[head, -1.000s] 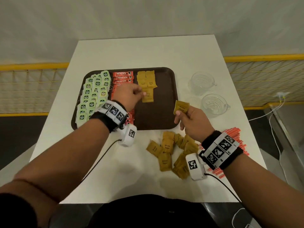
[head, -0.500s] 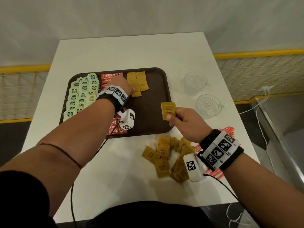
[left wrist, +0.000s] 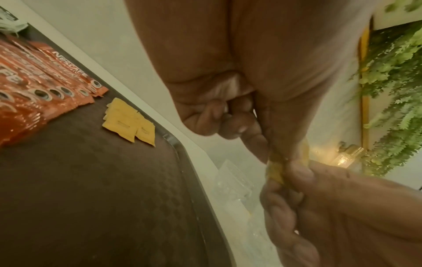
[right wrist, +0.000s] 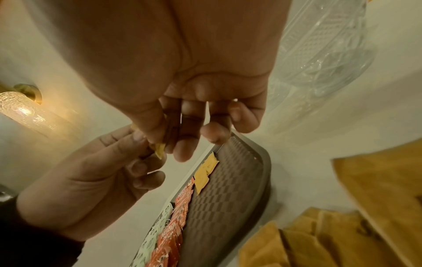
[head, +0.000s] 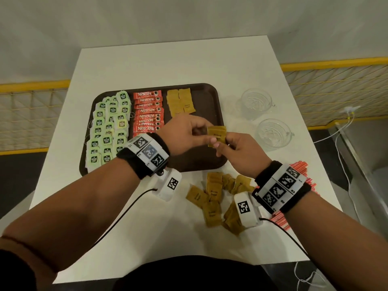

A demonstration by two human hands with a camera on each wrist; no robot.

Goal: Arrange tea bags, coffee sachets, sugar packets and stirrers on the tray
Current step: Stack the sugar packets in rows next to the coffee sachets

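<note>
Over tray [head: 212, 101]: both hands [head: 210, 139] pinching sugar pkt [head: 217, 134]

Both hands, left hand [left wrist: 239, 86] and right hand [left wrist: 342, 207], apparently pinch one blurred sugar packet [left wrist: 275, 171] beside the tray [left wrist: 114, 198].

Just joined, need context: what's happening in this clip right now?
A person is stocking a brown tray. Both hands meet over it: the right hand and the left hand pinch one brown sugar packet between them. On the tray lie green tea bags, red coffee sachets and a few sugar packets. More sugar packets and red stirrers wait on the table.
</note>
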